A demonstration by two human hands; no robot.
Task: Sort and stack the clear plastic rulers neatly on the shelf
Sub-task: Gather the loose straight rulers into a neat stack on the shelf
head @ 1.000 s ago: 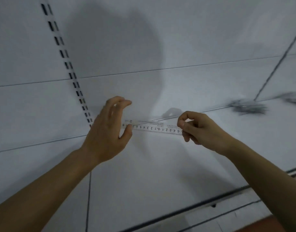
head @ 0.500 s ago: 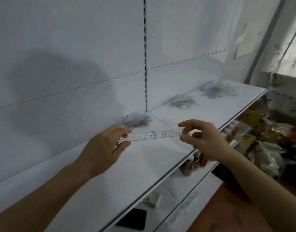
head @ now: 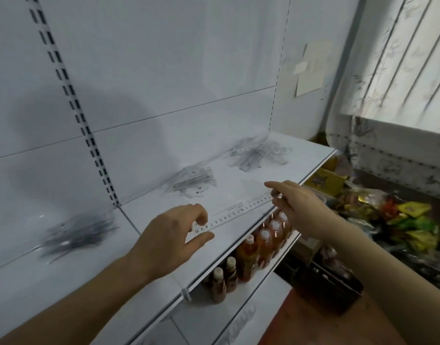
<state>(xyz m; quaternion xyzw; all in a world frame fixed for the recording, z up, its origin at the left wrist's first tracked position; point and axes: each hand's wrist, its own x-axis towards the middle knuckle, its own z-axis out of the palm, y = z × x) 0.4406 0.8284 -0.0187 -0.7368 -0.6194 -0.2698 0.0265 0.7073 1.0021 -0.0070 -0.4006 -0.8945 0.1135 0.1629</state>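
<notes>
White shelf (head: 144,277) ahead of you, three ruler heaps along its back, one ruler (head: 235,215) between your hands.

Heaps lie at left (head: 74,232), middle (head: 189,181) and far right (head: 257,153); bottles (head: 253,255) stand on the shelf below. Your left hand (head: 169,242) pinches the ruler's "10" end between thumb and curled fingers. Your right hand (head: 297,207) pinches the other end, forefinger stretched out. The ruler hangs just above the shelf's front edge, its long axis rising from lower left to upper right.
</notes>
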